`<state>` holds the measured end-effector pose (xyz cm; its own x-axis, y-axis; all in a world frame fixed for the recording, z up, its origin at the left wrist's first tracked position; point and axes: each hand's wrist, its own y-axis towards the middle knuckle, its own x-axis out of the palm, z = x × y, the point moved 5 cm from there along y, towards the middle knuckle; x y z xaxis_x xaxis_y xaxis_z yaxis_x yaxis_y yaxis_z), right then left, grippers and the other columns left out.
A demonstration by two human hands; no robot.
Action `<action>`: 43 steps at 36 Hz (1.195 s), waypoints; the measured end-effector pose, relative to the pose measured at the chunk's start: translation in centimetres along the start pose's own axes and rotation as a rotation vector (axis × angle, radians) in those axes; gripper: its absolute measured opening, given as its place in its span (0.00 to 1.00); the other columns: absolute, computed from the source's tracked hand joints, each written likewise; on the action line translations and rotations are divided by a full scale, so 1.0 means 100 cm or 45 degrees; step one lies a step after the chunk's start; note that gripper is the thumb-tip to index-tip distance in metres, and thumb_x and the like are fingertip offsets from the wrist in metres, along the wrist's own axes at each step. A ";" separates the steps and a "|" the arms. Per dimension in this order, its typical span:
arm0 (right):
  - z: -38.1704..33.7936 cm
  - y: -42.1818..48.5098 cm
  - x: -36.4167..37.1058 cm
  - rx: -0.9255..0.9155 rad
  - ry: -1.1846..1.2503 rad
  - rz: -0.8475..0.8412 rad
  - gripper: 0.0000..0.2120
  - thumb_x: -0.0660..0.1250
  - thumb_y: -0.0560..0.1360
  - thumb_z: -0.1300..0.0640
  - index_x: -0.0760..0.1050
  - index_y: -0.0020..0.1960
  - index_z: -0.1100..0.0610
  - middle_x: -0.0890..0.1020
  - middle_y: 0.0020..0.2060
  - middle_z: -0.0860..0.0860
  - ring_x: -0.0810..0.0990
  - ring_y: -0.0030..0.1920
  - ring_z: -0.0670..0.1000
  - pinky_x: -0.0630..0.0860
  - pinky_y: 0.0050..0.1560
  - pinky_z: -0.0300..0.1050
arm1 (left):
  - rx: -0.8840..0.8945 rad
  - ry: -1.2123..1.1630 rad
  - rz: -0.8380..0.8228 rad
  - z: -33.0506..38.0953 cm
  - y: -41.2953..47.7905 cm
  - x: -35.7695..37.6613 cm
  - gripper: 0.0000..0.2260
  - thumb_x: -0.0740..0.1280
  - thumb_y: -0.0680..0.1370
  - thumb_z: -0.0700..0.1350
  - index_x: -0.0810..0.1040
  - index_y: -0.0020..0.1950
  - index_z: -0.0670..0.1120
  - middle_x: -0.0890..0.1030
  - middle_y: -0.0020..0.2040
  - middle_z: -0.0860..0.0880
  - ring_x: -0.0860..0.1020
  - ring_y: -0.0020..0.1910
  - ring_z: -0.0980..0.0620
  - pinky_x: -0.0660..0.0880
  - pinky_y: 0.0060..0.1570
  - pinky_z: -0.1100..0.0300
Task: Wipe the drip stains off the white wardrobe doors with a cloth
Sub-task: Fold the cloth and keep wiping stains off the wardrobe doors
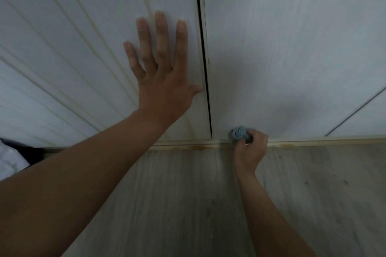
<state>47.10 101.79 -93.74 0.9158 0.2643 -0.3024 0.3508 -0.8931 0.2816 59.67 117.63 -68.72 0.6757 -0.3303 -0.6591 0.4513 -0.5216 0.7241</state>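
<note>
Two white wardrobe doors fill the upper view, split by a dark vertical gap. The left door has grooved panels with faint yellowish streaks. My left hand lies flat on it, fingers spread, beside the gap. The right door is smooth. My right hand is closed around a bunched blue-grey cloth, pressing it against the bottom corner of the right door, just above the base rail.
A cream base rail with brownish stains runs under the doors. Grey wood-look floor lies below. A white and dark fabric item shows at the left edge. Another door seam is at far right.
</note>
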 end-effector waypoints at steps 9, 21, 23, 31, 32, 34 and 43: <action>-0.056 0.003 0.009 -0.251 0.116 0.159 0.08 0.64 0.73 0.68 0.77 0.51 0.67 0.74 0.50 0.63 0.71 0.51 0.48 0.69 0.51 0.32 | 0.006 -0.026 0.008 -0.001 0.000 0.001 0.57 0.70 0.66 0.76 0.52 0.81 0.41 0.52 0.78 0.31 0.53 0.75 0.25 0.51 0.71 0.24; -0.051 -0.021 0.024 -0.108 0.096 -0.012 0.12 0.66 0.72 0.75 0.79 0.53 0.66 0.77 0.50 0.60 0.72 0.51 0.45 0.72 0.50 0.34 | 0.002 -0.057 0.018 -0.001 -0.001 0.000 0.55 0.67 0.69 0.77 0.56 0.82 0.40 0.57 0.79 0.29 0.56 0.75 0.23 0.51 0.71 0.24; -0.065 -0.022 0.029 -0.244 0.098 -0.023 0.11 0.65 0.72 0.72 0.79 0.53 0.65 0.76 0.51 0.59 0.72 0.52 0.45 0.72 0.51 0.32 | 0.011 -0.035 0.026 -0.002 -0.001 0.001 0.54 0.65 0.71 0.77 0.59 0.81 0.39 0.62 0.77 0.28 0.59 0.74 0.21 0.53 0.70 0.23; 0.021 -0.033 0.023 0.130 -0.028 -0.196 0.12 0.70 0.71 0.73 0.83 0.52 0.64 0.81 0.48 0.59 0.79 0.48 0.57 0.72 0.51 0.38 | 0.212 0.045 -0.061 -0.006 -0.029 0.015 0.55 0.70 0.71 0.72 0.48 0.84 0.44 0.52 0.81 0.35 0.55 0.76 0.26 0.54 0.73 0.26; 0.036 -0.025 0.008 0.187 -0.048 -0.126 0.10 0.70 0.72 0.68 0.83 0.53 0.64 0.82 0.48 0.60 0.79 0.49 0.57 0.71 0.52 0.39 | 0.258 0.061 -0.079 -0.008 -0.034 0.019 0.56 0.71 0.70 0.71 0.46 0.85 0.46 0.50 0.81 0.37 0.54 0.77 0.27 0.53 0.74 0.26; 0.066 -0.003 -0.023 0.270 -0.073 0.002 0.14 0.67 0.71 0.57 0.83 0.52 0.64 0.83 0.47 0.59 0.79 0.48 0.56 0.74 0.52 0.46 | 0.273 0.074 -0.108 -0.011 -0.038 0.022 0.56 0.73 0.69 0.69 0.46 0.85 0.47 0.49 0.81 0.38 0.53 0.77 0.27 0.51 0.74 0.26; 0.168 0.122 -0.122 0.628 -0.531 0.073 0.11 0.66 0.73 0.63 0.82 0.53 0.65 0.83 0.46 0.65 0.82 0.48 0.65 0.80 0.52 0.58 | 0.219 0.007 -0.131 -0.007 -0.032 0.034 0.59 0.70 0.68 0.72 0.41 0.84 0.44 0.51 0.79 0.32 0.57 0.72 0.17 0.50 0.67 0.19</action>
<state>36.90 81.54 -101.88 0.7428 0.1361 -0.6555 0.0812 -0.9902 -0.1136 60.92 118.71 -73.10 0.6342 -0.2643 -0.7266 0.4126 -0.6791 0.6071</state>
